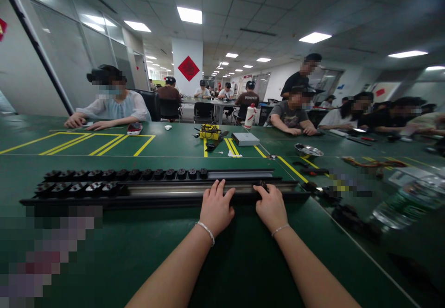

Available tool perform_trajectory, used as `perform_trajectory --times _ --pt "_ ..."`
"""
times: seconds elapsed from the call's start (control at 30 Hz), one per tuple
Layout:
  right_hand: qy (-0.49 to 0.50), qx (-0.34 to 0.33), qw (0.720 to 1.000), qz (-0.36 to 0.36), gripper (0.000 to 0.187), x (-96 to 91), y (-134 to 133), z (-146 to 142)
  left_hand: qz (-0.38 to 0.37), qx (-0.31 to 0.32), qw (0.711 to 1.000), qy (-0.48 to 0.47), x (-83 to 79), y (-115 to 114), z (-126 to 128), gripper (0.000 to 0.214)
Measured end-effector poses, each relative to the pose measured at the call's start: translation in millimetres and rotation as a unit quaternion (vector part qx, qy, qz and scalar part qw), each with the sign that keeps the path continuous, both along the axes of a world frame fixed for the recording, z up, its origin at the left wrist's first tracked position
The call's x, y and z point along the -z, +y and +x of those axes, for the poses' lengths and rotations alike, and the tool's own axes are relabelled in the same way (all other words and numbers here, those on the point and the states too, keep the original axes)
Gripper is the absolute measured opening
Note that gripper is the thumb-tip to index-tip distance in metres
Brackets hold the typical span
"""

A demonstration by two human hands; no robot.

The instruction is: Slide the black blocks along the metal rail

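Observation:
A long black rail (167, 190) with a shiny metal channel lies across the green table in front of me. Several round-topped black modules (79, 188), like socket adapters, sit in its left part. Behind it runs a second black rail (243, 173) carrying a row of similar black modules (135, 174). My left hand (216, 208) rests on the front rail near its middle, fingers spread and holding nothing. Toward the rail's right end, my right hand (271, 205) has thumb and fingers closed around a small black module (263, 185), mostly covered by the fingers.
Beyond the rails are a yellow object with black cables (209, 132), a grey box (245, 139) and a metal bowl (308, 150). On the right stand a water bottle (405, 204) and several dark items. A person (118, 102) sits at the far left; others sit across the table.

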State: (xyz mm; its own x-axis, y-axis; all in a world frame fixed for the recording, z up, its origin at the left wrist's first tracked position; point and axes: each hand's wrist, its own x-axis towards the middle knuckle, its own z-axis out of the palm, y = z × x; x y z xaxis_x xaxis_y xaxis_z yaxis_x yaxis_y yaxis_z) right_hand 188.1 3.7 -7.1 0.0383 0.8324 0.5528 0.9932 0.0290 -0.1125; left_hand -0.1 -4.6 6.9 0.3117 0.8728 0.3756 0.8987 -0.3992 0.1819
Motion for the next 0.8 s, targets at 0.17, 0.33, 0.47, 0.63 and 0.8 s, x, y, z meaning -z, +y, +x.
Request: perform_trajectory --times 0.17,0.33,0.47,0.63,0.8 --pt "0.008 0.0 1.0 -0.001 0.044 1.8 1.9 2.3 -0.009 -0.005 1.0 0.004 -1.5 -0.8 0.8 0.054" --pt "0.011 0.0 1.0 -0.001 0.044 3.0 2.7 3.2 -0.012 -0.004 1.0 0.003 -2.5 -1.2 0.9 0.054" --pt "0.011 0.002 1.0 0.0 0.043 2.2 1.9 2.2 -0.008 -0.003 1.0 0.0 -1.2 -0.5 0.5 0.054" --pt "0.012 0.006 1.0 -0.002 0.043 0.4 0.9 1.5 -0.002 -0.002 1.0 0.001 0.1 0.0 0.2 0.054" --pt "0.008 0.003 1.0 -0.002 0.043 -0.4 0.7 2.1 0.012 0.004 1.0 -0.001 2.8 1.1 -0.7 0.054"
